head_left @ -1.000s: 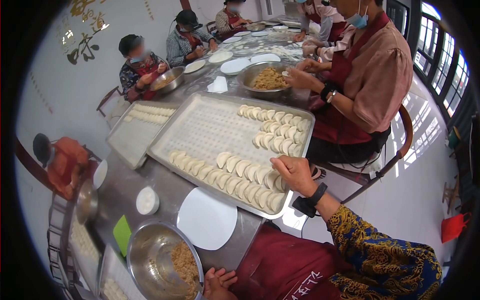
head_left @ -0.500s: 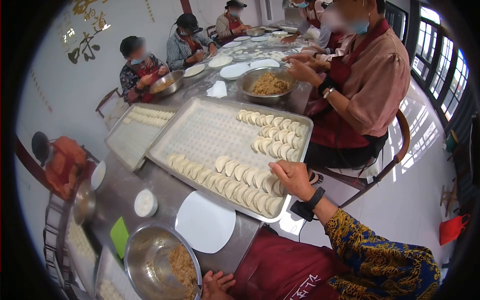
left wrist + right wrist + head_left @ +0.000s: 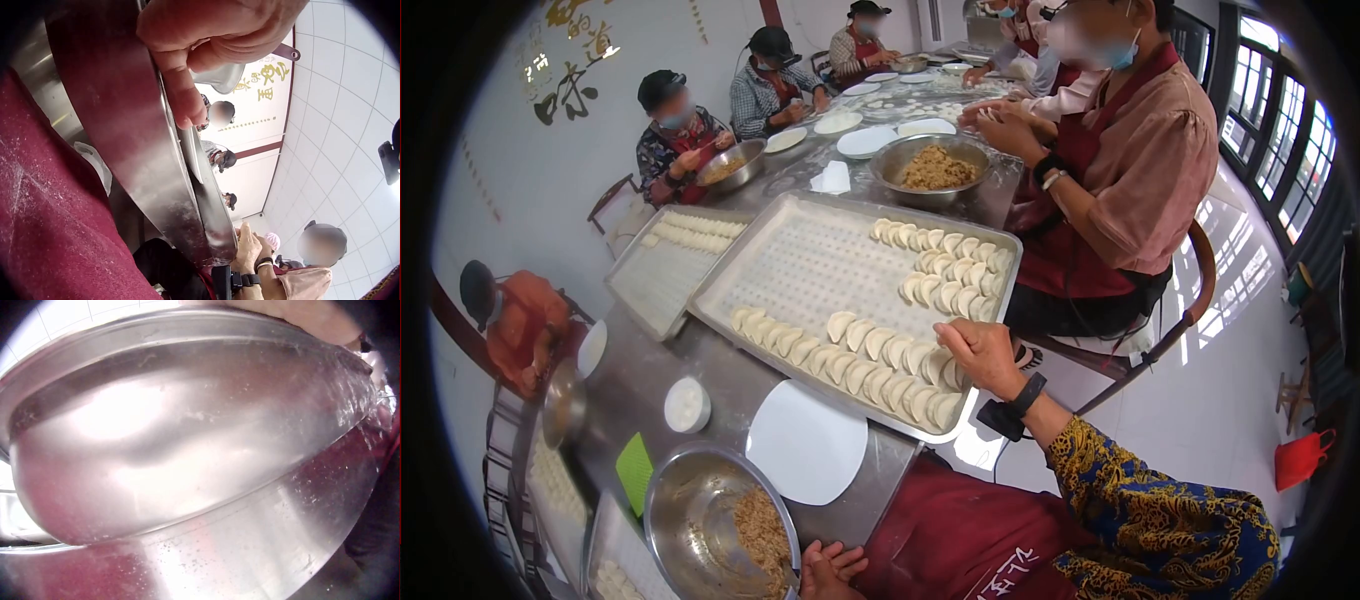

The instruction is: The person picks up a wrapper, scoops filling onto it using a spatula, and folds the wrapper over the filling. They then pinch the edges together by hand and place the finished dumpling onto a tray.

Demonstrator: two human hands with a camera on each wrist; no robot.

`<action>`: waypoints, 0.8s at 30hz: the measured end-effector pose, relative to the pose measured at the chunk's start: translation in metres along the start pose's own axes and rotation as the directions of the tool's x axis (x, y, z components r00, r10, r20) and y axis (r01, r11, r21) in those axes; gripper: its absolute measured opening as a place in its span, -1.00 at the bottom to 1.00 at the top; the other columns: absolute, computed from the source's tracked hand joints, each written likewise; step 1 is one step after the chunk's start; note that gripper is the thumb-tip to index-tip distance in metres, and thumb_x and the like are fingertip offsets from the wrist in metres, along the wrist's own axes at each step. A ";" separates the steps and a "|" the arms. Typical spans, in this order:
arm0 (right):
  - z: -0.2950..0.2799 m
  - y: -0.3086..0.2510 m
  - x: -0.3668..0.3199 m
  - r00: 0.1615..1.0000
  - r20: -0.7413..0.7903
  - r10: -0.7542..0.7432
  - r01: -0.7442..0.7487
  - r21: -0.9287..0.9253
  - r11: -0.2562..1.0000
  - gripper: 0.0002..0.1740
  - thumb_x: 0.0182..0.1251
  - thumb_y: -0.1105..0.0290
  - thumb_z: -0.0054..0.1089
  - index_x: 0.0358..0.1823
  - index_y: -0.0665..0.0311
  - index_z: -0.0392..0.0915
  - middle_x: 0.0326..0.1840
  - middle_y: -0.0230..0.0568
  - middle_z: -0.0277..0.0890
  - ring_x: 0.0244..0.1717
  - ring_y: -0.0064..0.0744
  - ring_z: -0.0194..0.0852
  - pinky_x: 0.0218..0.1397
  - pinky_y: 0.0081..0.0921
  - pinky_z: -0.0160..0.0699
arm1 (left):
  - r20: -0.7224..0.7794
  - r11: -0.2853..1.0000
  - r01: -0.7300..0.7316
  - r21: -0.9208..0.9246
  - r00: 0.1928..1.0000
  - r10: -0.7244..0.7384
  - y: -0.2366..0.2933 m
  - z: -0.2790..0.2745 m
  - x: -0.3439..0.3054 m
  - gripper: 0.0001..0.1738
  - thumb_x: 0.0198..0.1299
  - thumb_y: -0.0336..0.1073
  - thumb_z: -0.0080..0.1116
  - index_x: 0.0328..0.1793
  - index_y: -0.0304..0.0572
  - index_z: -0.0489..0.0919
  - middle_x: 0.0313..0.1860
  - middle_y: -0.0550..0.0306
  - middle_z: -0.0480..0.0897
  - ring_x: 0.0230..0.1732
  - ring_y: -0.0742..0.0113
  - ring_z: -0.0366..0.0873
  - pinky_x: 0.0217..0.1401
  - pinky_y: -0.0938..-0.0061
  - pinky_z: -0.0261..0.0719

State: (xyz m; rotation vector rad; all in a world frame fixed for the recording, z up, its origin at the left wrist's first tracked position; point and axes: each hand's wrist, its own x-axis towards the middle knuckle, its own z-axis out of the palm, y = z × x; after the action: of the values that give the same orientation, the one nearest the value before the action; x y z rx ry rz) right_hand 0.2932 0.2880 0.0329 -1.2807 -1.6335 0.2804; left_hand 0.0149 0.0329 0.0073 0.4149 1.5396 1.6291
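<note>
My right hand [image 3: 985, 360] grips the near right corner of a large metal tray [image 3: 795, 240], its thumb on the rim. Rows of crescent-shaped dumplings [image 3: 890, 385] lie along two sides of the tray. In the right wrist view the tray's side wall [image 3: 187, 425] fills the frame, a bit of my right hand [image 3: 306, 315] over its rim. My left hand [image 3: 832, 572] rests with relaxed fingers at the table edge beside a steel bowl [image 3: 690, 545] of filling [image 3: 762, 530]. In the left wrist view a finger [image 3: 184, 103] hangs over the metal table edge [image 3: 144, 162].
A white plate [image 3: 805, 445], a small white bowl [image 3: 688, 403] and a green mat [image 3: 635, 472] lie around the steel bowl. A second dumpling tray [image 3: 665, 280] stands left of mine. A seated person [image 3: 1135, 180] works beside another filling bowl [image 3: 930, 175]; more people sit around the table.
The view has drifted slightly left. Both my hands keep their places at the tray corner and table edge. The neighbouring person's hands have moved away from their filling bowl toward the floured table.
</note>
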 end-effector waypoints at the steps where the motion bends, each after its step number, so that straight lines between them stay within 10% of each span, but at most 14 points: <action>1: 0.000 -0.001 0.000 1.000 0.000 0.001 -0.001 -0.001 1.000 -0.61 0.43 0.18 0.21 -0.53 0.26 0.60 -0.60 -0.06 0.52 -0.62 -0.09 0.53 -0.53 -0.31 0.43 | 0.012 1.000 0.004 -0.006 1.000 -0.004 0.000 0.000 0.000 -0.52 0.49 -0.21 0.02 0.30 -0.55 0.37 -0.08 -0.33 0.63 -0.27 -0.07 0.73 -0.28 0.30 0.81; 19: 0.000 0.002 -0.001 0.997 0.052 0.050 -0.048 -0.029 0.998 -0.66 0.45 0.23 0.20 -0.41 0.34 0.68 -0.54 -0.10 0.63 -0.54 -0.39 0.65 -0.44 -0.48 0.52 | 0.099 0.994 0.101 0.049 0.990 -0.105 0.009 -0.006 0.000 -0.47 0.54 -0.16 -0.08 0.40 -0.48 0.27 0.07 -0.32 0.55 -0.04 -0.14 0.67 -0.03 0.17 0.76; 24: 0.002 0.002 0.000 1.000 -0.016 0.007 -0.007 0.010 1.000 -0.64 0.41 0.21 0.23 -0.51 0.27 0.60 -0.61 -0.02 0.49 -0.61 -0.06 0.53 -0.53 -0.33 0.43 | 0.088 0.998 0.063 0.006 0.994 -0.063 0.005 -0.003 -0.003 -0.47 0.53 -0.18 -0.05 0.39 -0.52 0.28 0.04 -0.32 0.57 -0.10 -0.11 0.69 -0.12 0.23 0.77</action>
State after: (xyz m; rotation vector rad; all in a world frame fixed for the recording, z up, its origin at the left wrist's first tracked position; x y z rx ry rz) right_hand 0.2928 0.2896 0.0300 -1.2783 -1.6122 0.2816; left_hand 0.0128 0.0293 0.0122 0.4297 1.4749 1.5401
